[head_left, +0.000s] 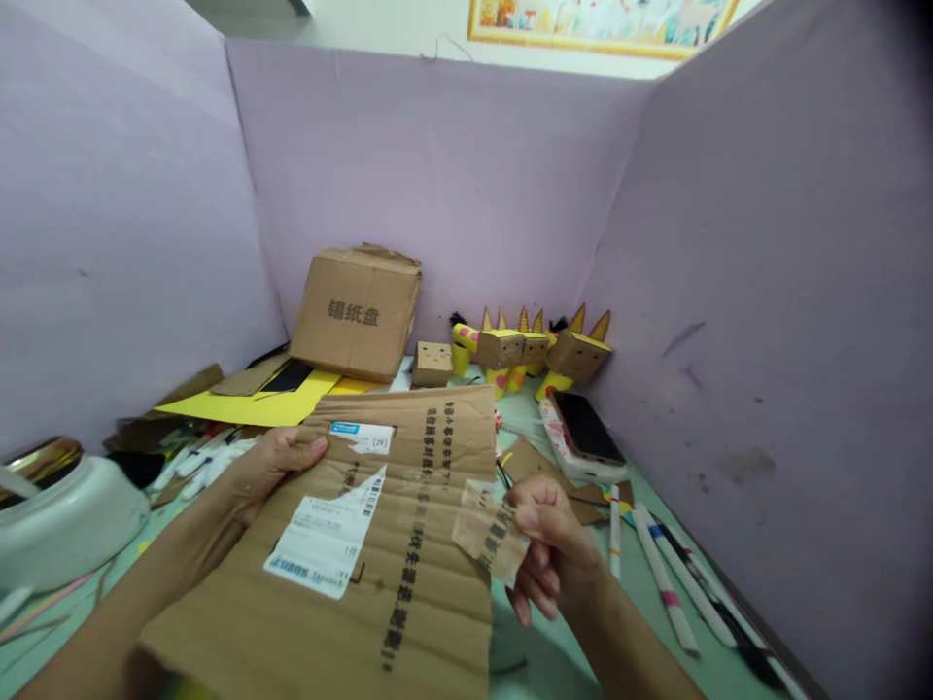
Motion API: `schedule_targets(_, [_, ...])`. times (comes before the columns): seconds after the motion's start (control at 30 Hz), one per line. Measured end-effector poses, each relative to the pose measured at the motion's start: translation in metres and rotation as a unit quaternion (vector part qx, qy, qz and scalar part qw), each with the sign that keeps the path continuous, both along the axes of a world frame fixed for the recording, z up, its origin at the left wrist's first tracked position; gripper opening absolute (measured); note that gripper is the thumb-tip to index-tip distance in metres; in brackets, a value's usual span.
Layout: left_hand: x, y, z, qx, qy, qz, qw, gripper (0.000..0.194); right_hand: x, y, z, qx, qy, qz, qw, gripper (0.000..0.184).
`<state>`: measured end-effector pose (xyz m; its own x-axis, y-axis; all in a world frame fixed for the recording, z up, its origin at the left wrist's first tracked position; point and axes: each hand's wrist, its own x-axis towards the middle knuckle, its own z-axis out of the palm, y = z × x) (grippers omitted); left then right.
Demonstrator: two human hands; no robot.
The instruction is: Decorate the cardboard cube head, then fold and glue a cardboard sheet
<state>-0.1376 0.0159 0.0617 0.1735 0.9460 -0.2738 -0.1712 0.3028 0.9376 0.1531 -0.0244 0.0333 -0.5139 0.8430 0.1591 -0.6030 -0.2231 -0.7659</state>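
Note:
A creased brown cardboard sheet [306, 632] with printed black characters fills the near middle. My left hand [273, 472] grips its left edge, thumb on top and fingers hidden underneath. A torn white shipping label [331, 535] is stuck to the sheet, with a smaller label [362, 436] above it. By the right edge, my right hand [550, 544] pinches a strip of clear tape [490, 530] between thumb and finger. The strip carries some brown paper and print; its left end lies over the cardboard.
Purple panels [437, 175] enclose three sides. Behind the sheet stand a cardboard box [357, 311], a small box head [432, 364] and several yellow box-headed figures [502, 348]. A phone [587, 426] and several markers [667, 583] lie right; a white container [80, 525] stands left.

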Motion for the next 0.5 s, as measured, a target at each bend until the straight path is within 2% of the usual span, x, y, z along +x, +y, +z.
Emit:
schedule_targets(0.17, [-0.007, 0.003, 0.004, 0.0, -0.007, -0.01, 1.0, 0.042, -0.005, -0.002, -0.003, -0.012, -0.003, 0.034, 0.999, 0.046])
schedule_targets(0.37, [-0.019, 0.012, 0.004, 0.0, -0.002, -0.019, 1.0, 0.04, -0.011, -0.006, -0.006, -0.021, -0.012, 0.062, 0.998, 0.048])
schedule_targets(0.5, [-0.021, 0.007, 0.006, -0.011, 0.021, 0.005, 1.0, 0.034, -0.013, -0.01, -0.007, -0.036, -0.011, 0.06, 0.997, 0.048])
